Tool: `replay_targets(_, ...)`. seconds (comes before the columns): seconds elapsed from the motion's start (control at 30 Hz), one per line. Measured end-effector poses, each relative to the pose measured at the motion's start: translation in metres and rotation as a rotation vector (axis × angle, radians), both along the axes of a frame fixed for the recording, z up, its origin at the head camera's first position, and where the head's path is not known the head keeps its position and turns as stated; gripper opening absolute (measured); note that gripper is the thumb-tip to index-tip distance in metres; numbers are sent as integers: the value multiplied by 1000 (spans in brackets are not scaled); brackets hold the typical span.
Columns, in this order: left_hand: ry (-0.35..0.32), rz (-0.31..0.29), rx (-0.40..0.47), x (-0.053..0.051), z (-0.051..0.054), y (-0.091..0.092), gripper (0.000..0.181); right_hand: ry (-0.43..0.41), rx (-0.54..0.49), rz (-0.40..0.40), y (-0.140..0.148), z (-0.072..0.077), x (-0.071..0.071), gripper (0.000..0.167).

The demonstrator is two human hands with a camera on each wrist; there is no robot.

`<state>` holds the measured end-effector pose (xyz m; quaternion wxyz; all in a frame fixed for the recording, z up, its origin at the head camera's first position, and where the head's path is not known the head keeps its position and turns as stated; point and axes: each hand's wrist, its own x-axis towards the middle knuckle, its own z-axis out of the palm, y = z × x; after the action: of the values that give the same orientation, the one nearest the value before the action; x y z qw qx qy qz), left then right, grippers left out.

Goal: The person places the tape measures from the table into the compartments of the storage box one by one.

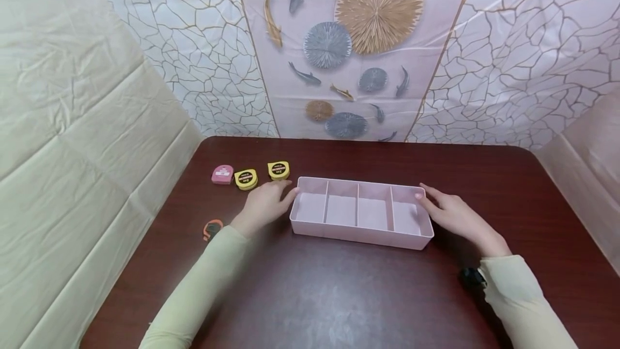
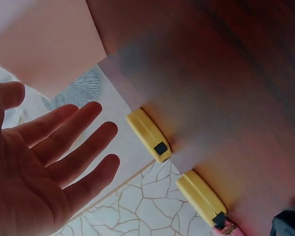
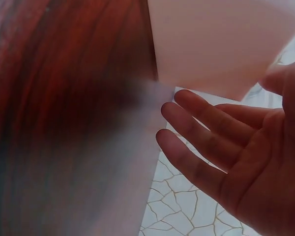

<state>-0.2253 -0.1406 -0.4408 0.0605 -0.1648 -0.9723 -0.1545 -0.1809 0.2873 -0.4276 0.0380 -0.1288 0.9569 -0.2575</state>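
A pink four-compartment organizer tray [image 1: 360,232] sits on the dark table [image 1: 315,295], left hand [image 1: 263,206] and right hand [image 1: 454,215] loosely spread at its opposite ends; light, matched pressure there should steady it.

A dark reddish-brown desk [image 1: 508,193] with rounded far corners shows paler glare toward its near side. On its far left lie a pink tape measure [image 1: 223,174] and, just beside it, a yellow tape measure [image 1: 246,179] with a black round label. A second yellow tape measure [image 1: 278,170], labelled alike, sits a little to the right. Nearer the desk's left edge is an orange-and-dark item [image 1: 212,229], partly hidden. Behind the desk hangs a printed cloth [image 1: 208,58]: gold crackle lines on white, with a pinkish middle panel [image 1: 286,90] of fish and round gold and grey-blue shapes. Creased beige cloth [image 1: 97,117] covers the left side.
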Motion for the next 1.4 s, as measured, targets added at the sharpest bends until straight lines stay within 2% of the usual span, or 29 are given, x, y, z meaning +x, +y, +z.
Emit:
replay_targets(0.2, -24, -24, 1, 1, 3, 4, 36, 22, -2, 10, 0, -1, -1, 62)
replay_targets(0.43, -50, -59, 19, 0, 5, 9, 29, 90, -21, 29, 3, -3, -2, 52)
replay_targets(0.67, -81, -64, 29, -1, 6, 13, 28, 87, -27, 10, 3, -4, -5, 52)
replay_targets(1.13, -61, -82, 40, -4, 4, 23, 27, 52, -41, -44, 9, -6, -6, 55)
replay_targets(1.4, -55, -89, 36, -6, -1, 25, 28, 85, -63, -58, 11, -8, -2, 58)
